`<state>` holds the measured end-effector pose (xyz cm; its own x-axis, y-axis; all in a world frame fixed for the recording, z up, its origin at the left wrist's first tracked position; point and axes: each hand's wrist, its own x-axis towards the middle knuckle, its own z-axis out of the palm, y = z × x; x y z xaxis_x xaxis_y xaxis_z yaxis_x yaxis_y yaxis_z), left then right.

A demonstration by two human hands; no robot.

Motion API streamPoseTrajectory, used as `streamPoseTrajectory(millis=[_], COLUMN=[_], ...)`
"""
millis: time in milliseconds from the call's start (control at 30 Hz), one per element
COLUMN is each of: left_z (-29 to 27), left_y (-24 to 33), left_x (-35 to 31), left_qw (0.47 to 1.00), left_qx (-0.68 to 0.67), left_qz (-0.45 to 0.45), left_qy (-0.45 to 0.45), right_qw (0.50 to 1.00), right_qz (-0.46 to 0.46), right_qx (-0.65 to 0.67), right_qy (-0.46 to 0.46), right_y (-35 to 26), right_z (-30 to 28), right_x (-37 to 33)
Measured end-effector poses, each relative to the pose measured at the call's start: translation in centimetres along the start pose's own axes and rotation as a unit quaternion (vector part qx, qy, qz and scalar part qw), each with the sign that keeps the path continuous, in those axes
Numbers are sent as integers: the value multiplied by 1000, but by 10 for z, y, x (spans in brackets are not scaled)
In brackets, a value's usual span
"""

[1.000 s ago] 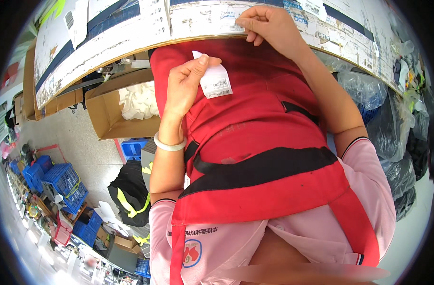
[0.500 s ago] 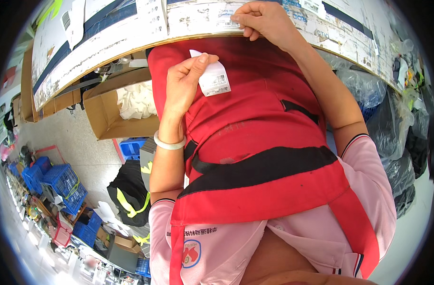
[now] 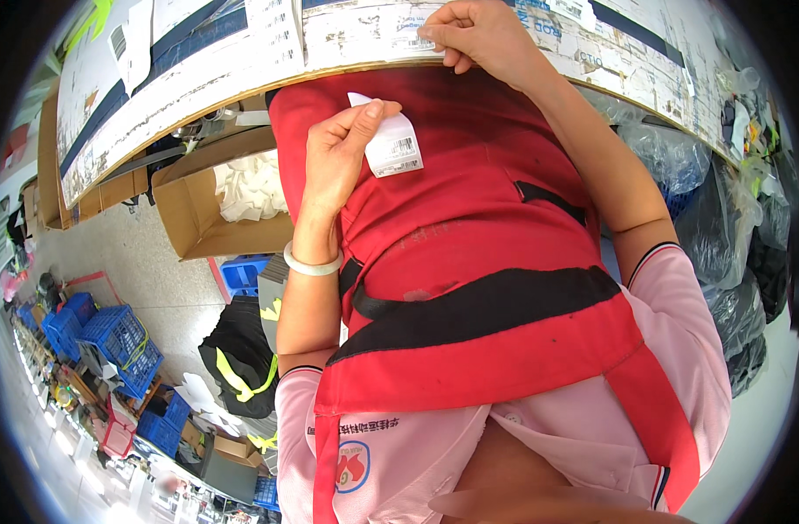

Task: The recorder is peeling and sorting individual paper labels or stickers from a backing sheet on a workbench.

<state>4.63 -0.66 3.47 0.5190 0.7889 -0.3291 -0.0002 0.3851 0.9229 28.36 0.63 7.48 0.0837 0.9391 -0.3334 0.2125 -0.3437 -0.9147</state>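
My left hand is closed, thumb against fingers, on a white barcode label that hangs in front of the red apron. The label's upper tip sticks up past the fingers. Over the table's near edge, my right hand is closed in a pinch. Its thumb and forefinger tips meet at the right side of another printed label lying at the table edge. Whether they grip that label or something small, I cannot make out. The work table has a worn white top with dark blue bands.
Long barcode strips lie on the table to the left. Below it stands an open cardboard box with white scraps. Blue crates and a black bag are on the floor at left. Clear plastic bags are piled at right.
Both hands keep nearly the same pose and place. The view has shifted slightly, and the table edge appears a little higher and farther left.
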Motion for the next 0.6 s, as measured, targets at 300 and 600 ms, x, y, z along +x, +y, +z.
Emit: streamPoseTrajectory(millis=[300,600], left_z=[0,5], left_y=[1,7], left_x=[0,-2], left_qw=[1000,1000], left_qx=[-3,-23], left_qz=[-10,-10], left_qy=[0,2], right_qw=[997,997], right_qz=[-36,-71], right_qx=[-62,3], right_qy=[24,12], right_y=[-4,0], right_z=[8,-4], right_x=[-4,-11])
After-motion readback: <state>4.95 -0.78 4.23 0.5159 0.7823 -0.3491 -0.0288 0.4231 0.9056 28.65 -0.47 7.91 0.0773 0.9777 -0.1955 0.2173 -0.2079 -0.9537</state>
